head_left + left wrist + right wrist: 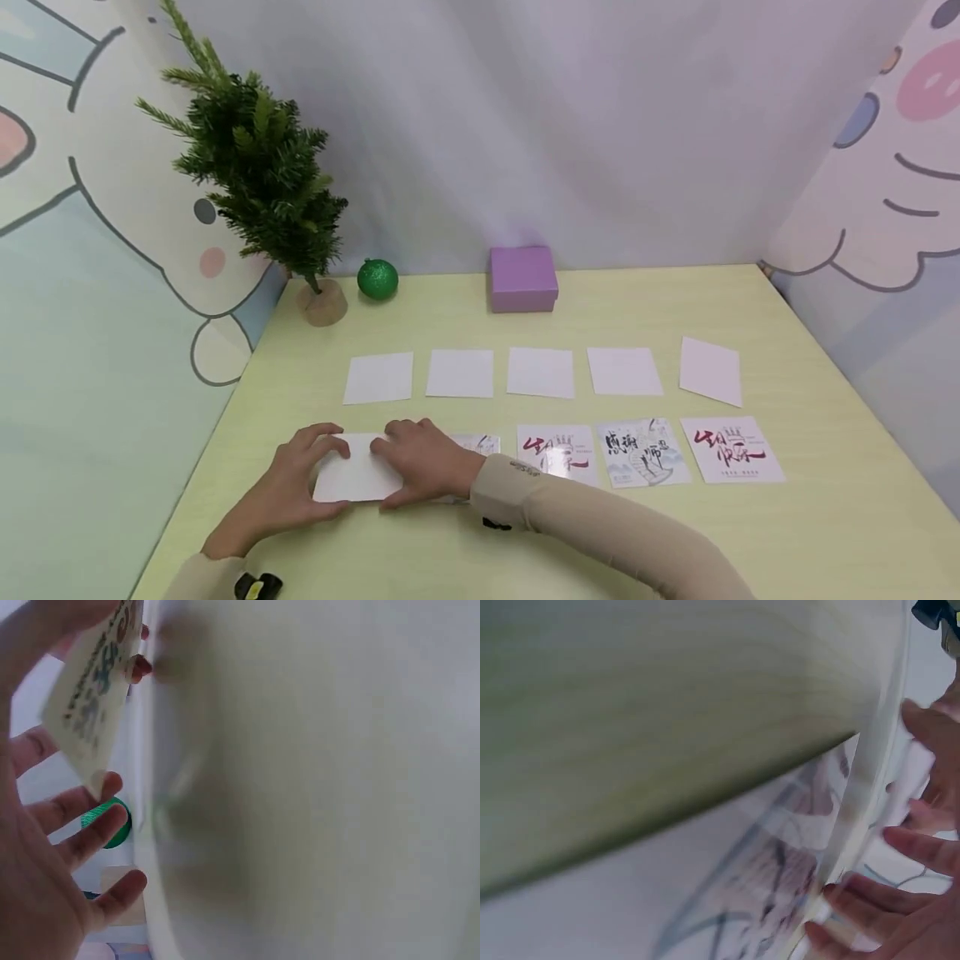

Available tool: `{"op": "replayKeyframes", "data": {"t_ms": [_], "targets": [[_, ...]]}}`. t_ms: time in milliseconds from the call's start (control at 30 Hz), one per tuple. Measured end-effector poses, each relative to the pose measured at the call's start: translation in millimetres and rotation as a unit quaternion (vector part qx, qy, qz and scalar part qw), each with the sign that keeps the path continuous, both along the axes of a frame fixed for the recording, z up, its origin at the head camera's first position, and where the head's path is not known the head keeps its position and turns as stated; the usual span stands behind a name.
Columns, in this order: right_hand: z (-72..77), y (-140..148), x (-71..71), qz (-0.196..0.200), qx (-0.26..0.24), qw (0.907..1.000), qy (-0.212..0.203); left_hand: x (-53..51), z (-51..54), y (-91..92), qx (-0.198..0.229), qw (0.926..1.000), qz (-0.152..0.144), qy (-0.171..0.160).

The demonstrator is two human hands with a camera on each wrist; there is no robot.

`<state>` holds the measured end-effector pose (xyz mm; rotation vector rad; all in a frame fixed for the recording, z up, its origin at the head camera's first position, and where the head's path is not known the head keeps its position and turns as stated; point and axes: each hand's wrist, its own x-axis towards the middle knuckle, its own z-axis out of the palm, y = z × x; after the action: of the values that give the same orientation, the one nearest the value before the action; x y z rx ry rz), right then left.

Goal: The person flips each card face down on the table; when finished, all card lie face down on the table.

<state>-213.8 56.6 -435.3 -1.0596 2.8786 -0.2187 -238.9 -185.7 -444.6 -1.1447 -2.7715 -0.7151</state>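
Observation:
A white card (358,468) is held at the front left of the table, its blank face up in the head view. The left hand (288,483) grips its left edge, with the thumb at the near corner and fingers at the far one. At the card's right side, the right hand (431,462) pinches it between thumb and fingers. Print shows on the underside of the card (94,694) in the left wrist view, beside the left hand's spread fingers (88,836). A printed card (480,443) lies partly hidden under the right hand and wrist.
Three printed cards (557,450) lie to the right in the near row. Several blank cards (460,372) form the far row. Behind them stand a purple box (522,279), a green ball (377,279) and a small tree (262,167) on a wooden base.

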Motion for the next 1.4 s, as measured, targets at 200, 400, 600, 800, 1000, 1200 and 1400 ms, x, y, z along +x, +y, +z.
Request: {"op": "replayKeyframes", "data": {"t_ms": [200, 400, 600, 800, 1000, 1200, 1400], "targets": [[7.3, -0.1, 6.0, -0.009, 0.07, 0.9975, 0.005, -2.6, -7.2, 5.2, -0.078, 0.9962, 0.003, 0.039], [11.2, 45.4, 17.1, -0.037, 0.046, 0.9979, -0.026, 4.1, 5.1, 41.3, -0.075, 0.9957, -0.016, 0.051], [8.1, 95.4, 37.0, -0.104, 0.06, 0.9927, -0.015, 9.8, 11.6, 107.5, -0.096, 0.9894, -0.101, 0.042], [3.6, 104.9, 45.1, -0.117, 0.049, 0.9919, -0.007, 11.3, 7.4, 133.8, -0.122, 0.9844, -0.125, 0.022], [6.7, 107.3, 44.4, -0.137, 0.042, 0.9888, -0.044, 10.8, 3.5, 139.6, -0.114, 0.9847, -0.131, 0.009], [6.9, 105.3, 43.2, -0.141, 0.038, 0.9875, -0.061, 12.4, 1.5, 138.9, -0.105, 0.9863, -0.128, -0.002], [5.3, 103.1, 44.4, -0.145, 0.01, 0.9874, -0.063, 12.3, 0.4, 136.7, -0.105, 0.9868, -0.123, 0.009]]}}
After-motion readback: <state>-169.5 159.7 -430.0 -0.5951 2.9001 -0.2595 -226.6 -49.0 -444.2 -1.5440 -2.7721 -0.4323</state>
